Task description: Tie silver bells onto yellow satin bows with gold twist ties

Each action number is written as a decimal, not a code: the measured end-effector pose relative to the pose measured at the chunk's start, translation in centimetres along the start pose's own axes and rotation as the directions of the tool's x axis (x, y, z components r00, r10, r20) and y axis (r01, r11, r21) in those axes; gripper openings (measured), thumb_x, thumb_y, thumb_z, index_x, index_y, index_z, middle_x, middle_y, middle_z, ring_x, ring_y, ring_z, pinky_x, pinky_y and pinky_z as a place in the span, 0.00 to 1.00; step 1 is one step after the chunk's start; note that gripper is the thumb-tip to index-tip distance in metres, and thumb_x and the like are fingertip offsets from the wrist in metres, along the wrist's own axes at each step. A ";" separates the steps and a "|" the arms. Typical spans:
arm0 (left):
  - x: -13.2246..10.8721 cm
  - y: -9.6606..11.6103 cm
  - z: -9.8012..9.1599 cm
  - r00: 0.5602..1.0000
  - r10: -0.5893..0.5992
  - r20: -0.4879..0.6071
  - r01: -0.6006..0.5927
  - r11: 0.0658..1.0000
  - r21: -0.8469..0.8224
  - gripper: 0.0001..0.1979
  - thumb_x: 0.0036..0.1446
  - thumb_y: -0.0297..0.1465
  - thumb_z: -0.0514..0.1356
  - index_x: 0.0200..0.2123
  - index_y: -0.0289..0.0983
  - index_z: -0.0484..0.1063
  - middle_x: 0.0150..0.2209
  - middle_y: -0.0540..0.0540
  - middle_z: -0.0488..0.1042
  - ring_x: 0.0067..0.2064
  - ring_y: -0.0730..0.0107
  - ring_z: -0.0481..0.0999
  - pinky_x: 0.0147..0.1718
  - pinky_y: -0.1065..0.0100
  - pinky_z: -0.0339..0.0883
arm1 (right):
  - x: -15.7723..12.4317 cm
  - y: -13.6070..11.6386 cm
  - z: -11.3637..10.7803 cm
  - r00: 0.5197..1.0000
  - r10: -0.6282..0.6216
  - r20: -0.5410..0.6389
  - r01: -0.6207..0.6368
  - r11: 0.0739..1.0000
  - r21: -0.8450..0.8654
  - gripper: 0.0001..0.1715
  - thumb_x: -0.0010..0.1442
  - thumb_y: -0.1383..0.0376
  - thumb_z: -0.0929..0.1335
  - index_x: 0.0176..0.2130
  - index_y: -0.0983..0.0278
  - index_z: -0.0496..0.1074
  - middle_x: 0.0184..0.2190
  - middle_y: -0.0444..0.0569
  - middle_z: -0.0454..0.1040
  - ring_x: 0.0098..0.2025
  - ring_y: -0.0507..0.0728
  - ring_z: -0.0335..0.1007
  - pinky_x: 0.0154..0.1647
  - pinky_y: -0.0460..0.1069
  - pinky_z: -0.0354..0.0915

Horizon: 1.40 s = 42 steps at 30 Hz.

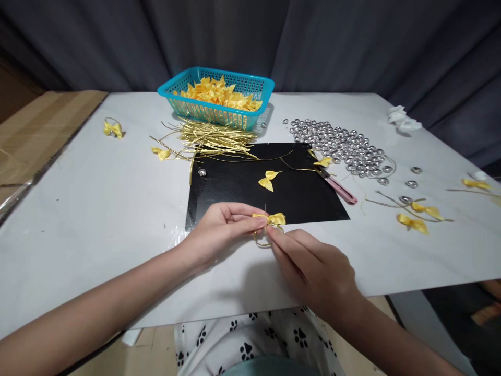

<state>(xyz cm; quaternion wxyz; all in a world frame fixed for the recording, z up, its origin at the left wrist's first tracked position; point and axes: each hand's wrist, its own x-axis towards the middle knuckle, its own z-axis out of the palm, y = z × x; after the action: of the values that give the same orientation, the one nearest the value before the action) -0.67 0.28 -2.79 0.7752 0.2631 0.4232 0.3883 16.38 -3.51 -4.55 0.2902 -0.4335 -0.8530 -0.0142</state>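
My left hand (225,230) pinches a small yellow ribbon bow (277,219) between thumb and forefinger, above the front edge of a black mat. At the middle of the bow, the closed fingertips of my right hand (313,261) press against it from the right. A loop of gold cord (263,245) hangs under the bow, partly hidden by the right fingers. Something thin and needle-like (265,208) sticks up past the bow. On the black mat (235,193), just beyond my hands, lies another yellow bow (267,180).
A turquoise basket (215,110) of yellow bows stands at the back, behind a pile of gold cords (215,137). Many silver beads (340,146) spread to its right. A pink cutter (340,189) overlaps the mat's edge. Loose bows (413,223) lie right; a finished-looking bow (112,129) sits left.
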 end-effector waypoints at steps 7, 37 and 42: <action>0.0 0.1 -0.1 1.000 -0.002 0.017 0.001 1.000 0.014 0.03 0.44 0.24 0.68 0.26 0.32 0.77 0.26 0.46 0.79 0.28 0.75 0.76 0.33 0.73 0.67 | -0.1 -0.1 0.1 0.998 0.005 -0.060 -0.007 1.000 -0.029 0.15 0.60 0.70 0.60 0.43 0.65 0.73 0.22 0.44 0.72 0.22 0.50 0.67 0.21 0.43 0.58; -0.2 0.0 0.3 0.997 0.075 -0.024 -0.071 0.988 0.136 0.01 0.46 0.23 0.66 0.26 0.30 0.76 0.23 0.49 0.77 0.25 0.80 0.73 0.27 0.78 0.65 | 5.5 1.0 -1.6 0.649 0.503 0.571 -0.758 0.360 0.544 0.13 0.51 0.58 0.69 0.30 0.68 0.74 0.16 0.42 0.63 0.15 0.45 0.50 0.14 0.43 0.45; -0.3 -0.1 0.3 0.993 0.110 -0.037 -0.101 0.976 0.195 0.01 0.48 0.23 0.65 0.26 0.31 0.76 0.22 0.51 0.76 0.24 0.82 0.72 0.26 0.80 0.64 | 6.0 0.8 -1.1 0.662 0.539 0.521 -0.746 0.405 0.529 0.08 0.50 0.65 0.69 0.26 0.69 0.73 0.10 0.36 0.50 0.16 0.44 0.41 0.15 0.43 0.39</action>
<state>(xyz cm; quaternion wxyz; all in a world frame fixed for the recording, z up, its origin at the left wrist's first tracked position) -0.52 -0.08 -2.59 0.7141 0.3496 0.4625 0.3922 14.74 1.09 -0.76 0.2965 -0.5807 -0.5819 0.4861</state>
